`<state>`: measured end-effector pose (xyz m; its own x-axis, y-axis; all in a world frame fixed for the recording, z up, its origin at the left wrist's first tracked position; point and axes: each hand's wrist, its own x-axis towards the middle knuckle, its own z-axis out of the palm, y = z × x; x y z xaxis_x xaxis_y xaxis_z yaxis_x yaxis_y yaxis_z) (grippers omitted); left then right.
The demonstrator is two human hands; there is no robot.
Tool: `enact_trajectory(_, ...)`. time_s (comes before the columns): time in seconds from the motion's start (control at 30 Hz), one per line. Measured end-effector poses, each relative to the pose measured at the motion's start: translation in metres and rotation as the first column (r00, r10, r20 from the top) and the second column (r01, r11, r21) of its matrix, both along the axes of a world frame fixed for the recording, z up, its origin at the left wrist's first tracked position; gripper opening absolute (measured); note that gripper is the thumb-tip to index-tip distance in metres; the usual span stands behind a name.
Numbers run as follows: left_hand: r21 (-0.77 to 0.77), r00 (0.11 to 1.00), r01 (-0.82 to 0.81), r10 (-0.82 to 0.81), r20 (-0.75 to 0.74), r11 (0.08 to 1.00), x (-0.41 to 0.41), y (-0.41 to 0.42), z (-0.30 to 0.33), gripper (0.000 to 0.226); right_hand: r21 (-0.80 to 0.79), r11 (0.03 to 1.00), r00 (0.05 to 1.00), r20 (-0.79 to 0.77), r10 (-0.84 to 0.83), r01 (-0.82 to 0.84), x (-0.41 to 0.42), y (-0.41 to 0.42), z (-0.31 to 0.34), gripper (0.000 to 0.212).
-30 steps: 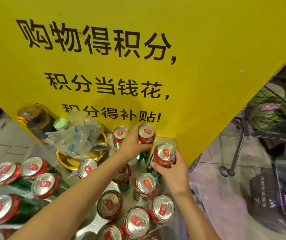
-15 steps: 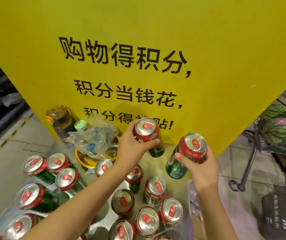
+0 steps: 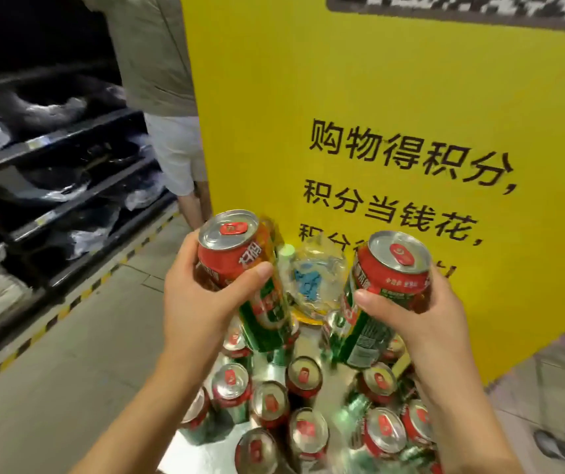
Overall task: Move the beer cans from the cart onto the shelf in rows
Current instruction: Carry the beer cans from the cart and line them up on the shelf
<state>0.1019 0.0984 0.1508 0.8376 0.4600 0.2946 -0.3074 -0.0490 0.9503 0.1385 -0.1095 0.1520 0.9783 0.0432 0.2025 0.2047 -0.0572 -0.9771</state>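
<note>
The floor [image 3: 79, 336] between cart cans [image 3: 303, 371] and shelf [image 3: 68, 138] is open; a standing person [image 3: 168, 97] and the yellow sign [image 3: 394, 97] block ahead.

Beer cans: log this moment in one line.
left hand: grips can | right hand: grips second can | both above cart cans

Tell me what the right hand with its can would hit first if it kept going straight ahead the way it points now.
Most likely the yellow sign board. The right hand holds its beer can up just in front of the board, with no other object visibly between them. Depth is hard to judge from this one view.
</note>
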Motion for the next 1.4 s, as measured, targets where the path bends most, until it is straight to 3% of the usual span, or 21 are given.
enact_trajectory(0.2,0.029,0.971,-0.237,0.238,-0.026,0.971,-0.119,0.134,0.011,0.051,-0.011,0.957,0.956,-0.042,0.290,-0.291,-0.075,0.150,0.012,0.062)
enact_trajectory(0.37,0.034,0.880,-0.459,0.459,-0.125,0.888,-0.232,0.244,0.006,0.056,0.000,0.854,0.851,-0.087,0.518,-0.520,-0.149,0.285,0.004,0.065)
enact_trajectory(0.43,0.043,0.808,-0.562,0.559,-0.186,0.826,-0.278,0.282,0.000,0.057,0.014,0.806,0.800,-0.115,0.589,-0.591,-0.179,0.336,-0.004,0.063)
enact_trajectory(0.53,0.103,0.682,-0.693,0.695,-0.229,0.714,-0.343,0.330,-0.012,0.075,0.025,0.719,0.709,-0.146,0.690,-0.695,-0.224,0.405,-0.016,0.058)
enact_trajectory(0.73,0.133,0.470,-0.848,0.843,-0.260,0.514,-0.441,0.394,-0.033,0.083,0.040,0.525,0.508,-0.196,0.839,-0.850,-0.296,0.512,-0.027,0.062)
enact_trajectory(0.97,0.113,0.322,-0.924,0.905,-0.278,0.364,-0.479,0.460,-0.043,0.063,0.005,0.374,0.360,-0.255,0.897,-0.928,-0.313,0.613,-0.037,0.066)
enact_trajectory(1.13,0.113,0.263,-0.946,0.924,-0.277,0.303,-0.466,0.532,-0.042,0.085,-0.016,0.348,0.341,-0.246,0.907,-0.937,-0.297,0.698,-0.045,0.080)
enact_trajectory(1.4,0.095,0.200,-0.968,0.944,-0.261,0.231,-0.425,0.656,-0.032,0.065,-0.022,0.295,0.292,-0.229,0.929,-0.955,-0.253,0.836,-0.037,0.081)
